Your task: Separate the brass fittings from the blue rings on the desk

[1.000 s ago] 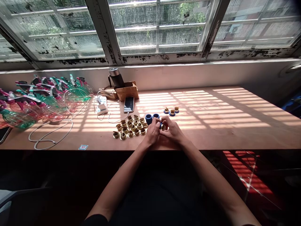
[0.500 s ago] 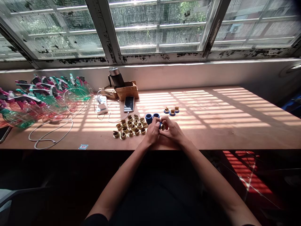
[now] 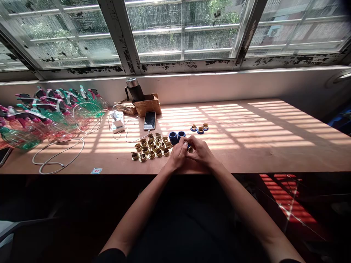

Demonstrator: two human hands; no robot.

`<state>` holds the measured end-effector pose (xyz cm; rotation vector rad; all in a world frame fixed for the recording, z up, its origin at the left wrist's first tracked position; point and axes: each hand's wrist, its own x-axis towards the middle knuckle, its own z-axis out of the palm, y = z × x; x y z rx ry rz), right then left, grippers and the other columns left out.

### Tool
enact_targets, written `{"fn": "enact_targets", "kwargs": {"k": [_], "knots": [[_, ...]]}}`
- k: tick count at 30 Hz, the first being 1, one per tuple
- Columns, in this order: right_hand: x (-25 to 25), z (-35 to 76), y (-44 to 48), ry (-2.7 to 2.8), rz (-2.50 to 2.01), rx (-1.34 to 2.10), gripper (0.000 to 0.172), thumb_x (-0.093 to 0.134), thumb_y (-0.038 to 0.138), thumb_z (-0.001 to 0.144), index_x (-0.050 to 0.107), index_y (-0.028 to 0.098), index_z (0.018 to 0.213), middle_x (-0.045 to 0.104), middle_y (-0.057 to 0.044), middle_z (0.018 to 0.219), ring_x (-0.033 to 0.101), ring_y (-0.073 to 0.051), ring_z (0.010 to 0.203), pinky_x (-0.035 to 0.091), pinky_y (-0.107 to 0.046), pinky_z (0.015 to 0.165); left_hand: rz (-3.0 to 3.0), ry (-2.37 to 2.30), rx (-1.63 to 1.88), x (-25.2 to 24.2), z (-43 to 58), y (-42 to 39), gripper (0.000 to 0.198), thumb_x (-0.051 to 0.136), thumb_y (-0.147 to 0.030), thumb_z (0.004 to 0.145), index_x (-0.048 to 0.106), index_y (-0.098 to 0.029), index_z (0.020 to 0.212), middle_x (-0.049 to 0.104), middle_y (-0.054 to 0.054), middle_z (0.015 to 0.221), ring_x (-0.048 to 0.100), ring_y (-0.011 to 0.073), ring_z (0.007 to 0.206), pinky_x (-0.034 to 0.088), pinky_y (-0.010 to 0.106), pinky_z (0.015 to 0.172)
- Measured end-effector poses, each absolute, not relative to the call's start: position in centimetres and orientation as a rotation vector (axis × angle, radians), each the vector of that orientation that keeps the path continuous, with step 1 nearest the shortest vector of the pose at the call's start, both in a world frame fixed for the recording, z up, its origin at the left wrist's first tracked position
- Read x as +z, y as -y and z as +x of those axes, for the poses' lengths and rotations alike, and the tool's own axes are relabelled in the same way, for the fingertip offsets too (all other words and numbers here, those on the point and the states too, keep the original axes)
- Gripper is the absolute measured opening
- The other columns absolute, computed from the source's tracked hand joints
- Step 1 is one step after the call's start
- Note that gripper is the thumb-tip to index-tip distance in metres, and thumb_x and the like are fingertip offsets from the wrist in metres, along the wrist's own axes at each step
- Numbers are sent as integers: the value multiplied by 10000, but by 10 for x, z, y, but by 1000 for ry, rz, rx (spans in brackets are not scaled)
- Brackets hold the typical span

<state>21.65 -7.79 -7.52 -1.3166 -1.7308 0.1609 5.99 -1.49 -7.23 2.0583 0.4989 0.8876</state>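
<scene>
Both my hands meet over the front of the table, closed round one small gold-coloured metal fitting with a blue ring (image 3: 190, 148). My left hand (image 3: 178, 155) grips it from the left, and my right hand (image 3: 201, 150) has its fingers curled over it from the right; they partly hide it. Just behind my hands stand two stacks of blue rings (image 3: 173, 137). Several gold fittings (image 3: 151, 149) with tilted inner flaps are grouped to the left of my left hand. Beyond my right hand lie three gold fittings seated in blue rings (image 3: 200, 129).
A phone (image 3: 150, 121) on a charging cable lies behind the fittings, near a power strip (image 3: 118, 122). A cardboard box (image 3: 148, 105) and a black flask (image 3: 135, 90) stand at the back. Spray bottles (image 3: 52, 113) crowd the left. A numbered tag (image 3: 97, 171) marks the front edge.
The held fitting has turned a little between my fingers, and my right fingers have closed further over it. The view has shifted slightly; the other things stay in place.
</scene>
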Motion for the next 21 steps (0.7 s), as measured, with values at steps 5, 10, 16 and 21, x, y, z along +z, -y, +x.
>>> {"fn": "enact_targets", "kwargs": {"k": [5,10,16,21], "knots": [[-76,217,78,1749,-1337,112,297,736,328,839,458,244,902,578,20,779,510,-146,651,374,-257,604,2050,-490,878,-73,61,15,353,292,-468,1086,528,-206,1099,629,25,898,604,193,801,432,323,768],[-75,216,78,1729,-1318,128,318,728,299,845,556,239,1106,627,4,832,542,-155,670,405,-260,615,1983,-507,916,-74,62,14,350,296,-460,1088,525,-197,1120,617,19,873,572,177,752,421,310,729],[-73,216,79,1743,-1321,188,361,718,314,858,549,227,1165,647,-5,862,564,-159,674,422,-259,622,1982,-515,896,-73,61,12,358,320,-467,1082,535,-188,1145,580,12,853,541,171,746,401,301,722],[-71,217,81,1787,-1329,135,332,672,318,865,513,222,1141,650,-25,897,589,-188,710,430,-279,647,1970,-500,866,-74,60,12,351,330,-482,1077,521,-195,1147,539,-3,830,495,160,695,406,302,705]]}}
